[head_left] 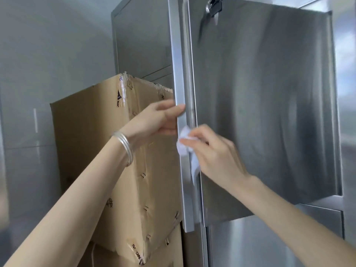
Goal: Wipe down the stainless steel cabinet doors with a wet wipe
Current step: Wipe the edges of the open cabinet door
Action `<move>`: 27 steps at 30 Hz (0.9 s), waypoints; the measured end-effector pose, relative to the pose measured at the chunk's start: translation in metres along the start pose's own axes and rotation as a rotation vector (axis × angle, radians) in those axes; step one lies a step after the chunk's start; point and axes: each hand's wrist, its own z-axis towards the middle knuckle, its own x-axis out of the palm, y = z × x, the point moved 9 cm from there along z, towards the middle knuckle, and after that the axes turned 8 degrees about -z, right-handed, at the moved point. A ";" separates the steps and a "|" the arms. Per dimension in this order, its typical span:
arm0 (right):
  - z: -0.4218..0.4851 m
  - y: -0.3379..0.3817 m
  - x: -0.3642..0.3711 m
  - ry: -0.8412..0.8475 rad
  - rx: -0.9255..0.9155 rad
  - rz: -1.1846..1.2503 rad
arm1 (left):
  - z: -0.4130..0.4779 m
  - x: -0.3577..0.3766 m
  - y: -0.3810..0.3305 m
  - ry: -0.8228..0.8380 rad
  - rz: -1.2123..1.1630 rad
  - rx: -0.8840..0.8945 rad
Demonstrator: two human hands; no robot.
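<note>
A stainless steel cabinet door (269, 105) fills the right half of the view, swung partly open, with its thin edge (180, 74) facing me. My left hand (156, 120), with silver bangles on the wrist, grips that edge at mid height, thumb on the front. Just below it my right hand (212, 151) holds a crumpled white wet wipe (185, 145) against the edge, with a tail of wipe hanging down. A padlock with keys (213, 5) hangs at the door's top.
Stacked cardboard boxes (107, 151) stand close behind the open door on the left. Behind them is another steel cabinet (142, 35) and a grey wall. A lower steel door (269, 243) sits beneath the open one.
</note>
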 end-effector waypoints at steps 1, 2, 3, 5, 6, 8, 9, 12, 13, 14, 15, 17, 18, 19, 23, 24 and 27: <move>0.008 -0.004 0.001 -0.021 0.059 0.016 | -0.005 0.005 0.012 0.020 0.000 -0.025; 0.009 -0.004 0.004 -0.039 0.108 0.026 | -0.010 0.008 0.020 0.018 -0.013 -0.032; 0.002 0.000 0.009 -0.054 0.146 0.022 | -0.013 0.010 0.026 0.000 -0.033 -0.024; -0.032 0.012 0.019 -0.075 0.177 0.006 | -0.014 0.009 0.028 -0.068 -0.057 -0.016; -0.052 0.019 0.021 -0.081 0.156 0.007 | -0.013 0.007 0.028 -0.086 -0.056 -0.029; -0.086 0.031 0.024 -0.040 0.048 0.014 | -0.011 0.006 0.028 -0.086 -0.054 -0.066; -0.092 0.031 0.022 -0.027 -0.009 0.027 | -0.011 0.006 0.028 -0.077 -0.064 -0.069; -0.068 0.018 0.013 -0.080 -0.026 0.021 | -0.012 0.008 0.026 -0.071 -0.083 -0.041; -0.054 0.012 0.010 -0.117 0.039 0.023 | -0.013 0.008 0.026 -0.080 -0.084 -0.030; -0.044 0.006 0.007 -0.158 0.103 0.022 | -0.013 0.008 0.026 -0.088 -0.087 -0.020; -0.038 0.005 0.006 -0.195 0.151 0.018 | -0.013 0.008 0.025 -0.094 -0.095 -0.008; -0.048 0.012 0.011 -0.226 0.187 0.006 | -0.013 0.009 0.027 -0.110 -0.110 0.002; -0.062 0.018 0.015 -0.214 0.184 0.019 | -0.014 0.009 0.027 -0.123 -0.110 0.003; -0.078 0.025 0.019 -0.195 0.176 0.036 | -0.014 0.009 0.027 -0.134 -0.107 0.003; -0.128 0.046 0.031 -0.012 0.079 0.134 | -0.015 0.010 0.025 -0.142 -0.091 -0.031; -0.131 0.049 0.031 0.027 0.037 0.117 | -0.015 0.011 0.025 -0.131 -0.085 -0.041; -0.111 0.039 0.030 0.101 0.017 0.087 | -0.016 0.013 0.023 -0.094 -0.077 -0.050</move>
